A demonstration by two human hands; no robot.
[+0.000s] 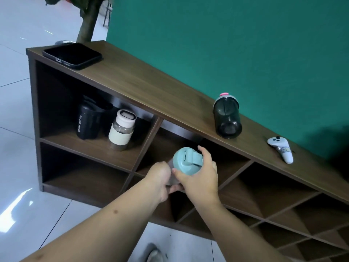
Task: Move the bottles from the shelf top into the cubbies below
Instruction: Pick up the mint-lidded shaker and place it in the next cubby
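Both our hands, left hand [159,179] and right hand [198,173], squeeze the blue-lid bottle [186,159] before the middle cubby [190,148]; it might bump the shelf top [151,86] edge above and slip.

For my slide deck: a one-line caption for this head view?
Both hands carry a teal-lidded bottle toward an upper cubby; a dark bottle remains on the shelf top.

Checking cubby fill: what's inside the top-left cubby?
Two bottles: a black sport bottle and, to its right, a white-capped glass bottle, both upright. The cubby's back corner behind them is dark and hidden.
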